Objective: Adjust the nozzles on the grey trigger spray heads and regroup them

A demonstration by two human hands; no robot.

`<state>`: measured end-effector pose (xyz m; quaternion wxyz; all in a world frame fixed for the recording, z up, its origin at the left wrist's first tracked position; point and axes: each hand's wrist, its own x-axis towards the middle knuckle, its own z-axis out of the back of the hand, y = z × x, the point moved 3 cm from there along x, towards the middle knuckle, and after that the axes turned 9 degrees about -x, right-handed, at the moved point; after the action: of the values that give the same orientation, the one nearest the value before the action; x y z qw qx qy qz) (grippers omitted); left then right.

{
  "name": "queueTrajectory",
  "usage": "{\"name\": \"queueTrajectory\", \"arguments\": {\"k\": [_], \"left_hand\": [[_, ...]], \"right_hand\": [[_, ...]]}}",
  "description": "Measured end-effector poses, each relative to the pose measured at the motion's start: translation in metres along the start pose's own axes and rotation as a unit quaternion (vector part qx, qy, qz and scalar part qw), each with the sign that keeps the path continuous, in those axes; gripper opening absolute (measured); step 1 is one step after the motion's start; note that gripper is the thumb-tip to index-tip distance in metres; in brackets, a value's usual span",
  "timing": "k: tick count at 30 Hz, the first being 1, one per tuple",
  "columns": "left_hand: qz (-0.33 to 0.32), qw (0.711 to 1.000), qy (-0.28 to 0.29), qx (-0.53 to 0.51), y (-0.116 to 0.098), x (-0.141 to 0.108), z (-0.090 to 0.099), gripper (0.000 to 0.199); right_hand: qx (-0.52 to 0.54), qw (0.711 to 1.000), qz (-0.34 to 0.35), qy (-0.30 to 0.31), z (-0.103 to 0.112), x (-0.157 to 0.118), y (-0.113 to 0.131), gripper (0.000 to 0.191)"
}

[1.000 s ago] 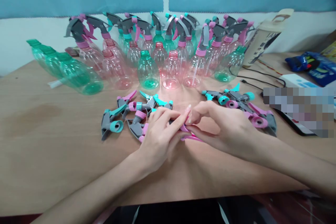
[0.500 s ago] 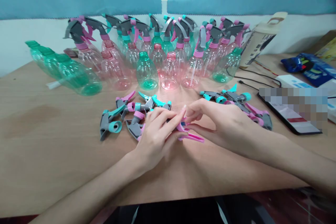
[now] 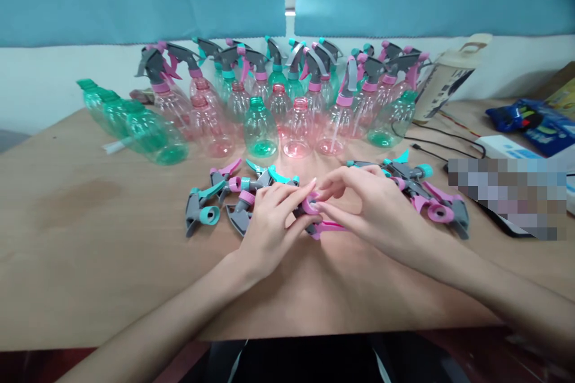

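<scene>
Above the table's front half, my left hand (image 3: 269, 227) is closed round a grey and pink trigger spray head (image 3: 311, 203). Its pink collar faces right, and the pink trigger points right below it. My right hand (image 3: 381, 200) has its thumb and fingertips at the collar's mouth, pinching it; the fingers partly cover what is inside. Loose spray heads with turquoise or pink collars lie beside my left hand, one being a grey and turquoise spray head (image 3: 194, 215). Past my right hand is another pile, including a pink-collared spray head (image 3: 456, 218).
Behind the hands stand several clear bottles, among them a green bottle (image 3: 260, 131) and a pink bottle (image 3: 296, 131); many carry spray heads. Green bottles (image 3: 153, 137) lean or lie at left. A tumbler (image 3: 444, 81), black cable (image 3: 442, 152), blue packet (image 3: 534, 122) and phone (image 3: 507, 228) are at right.
The view has shifted, so the bottles sit lower and farther right in the picture. Both hands remain at the spray head, whose pink collar now shows more plainly between the fingers.
</scene>
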<state>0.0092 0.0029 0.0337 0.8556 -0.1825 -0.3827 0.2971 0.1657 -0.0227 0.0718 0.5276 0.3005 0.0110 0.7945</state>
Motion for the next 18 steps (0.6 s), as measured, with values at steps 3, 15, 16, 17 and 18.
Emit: {"name": "queueTrajectory", "arguments": {"k": [3, 15, 16, 17, 18], "left_hand": [[0.084, 0.996, 0.000, -0.024, 0.001, 0.001, 0.007, 0.040], [0.303, 0.942, -0.055, -0.131, 0.028, -0.005, 0.058, 0.036], [0.314, 0.940, -0.050, -0.122, 0.031, -0.002, 0.065, 0.037], [0.328, 0.938, -0.047, -0.103, 0.035, 0.000, 0.071, 0.038], [0.341, 0.936, -0.043, -0.076, 0.038, 0.003, 0.077, 0.040]], "right_hand": [[0.024, 0.999, -0.020, 0.019, 0.014, -0.004, -0.007, 0.008], [0.069, 0.992, -0.076, 0.071, 0.015, -0.030, -0.026, 0.012], [0.075, 0.992, -0.078, 0.071, 0.014, -0.030, -0.025, 0.013], [0.080, 0.991, -0.083, 0.072, 0.013, -0.031, -0.025, 0.013], [0.083, 0.990, -0.088, 0.071, 0.012, -0.031, -0.025, 0.013]]}}
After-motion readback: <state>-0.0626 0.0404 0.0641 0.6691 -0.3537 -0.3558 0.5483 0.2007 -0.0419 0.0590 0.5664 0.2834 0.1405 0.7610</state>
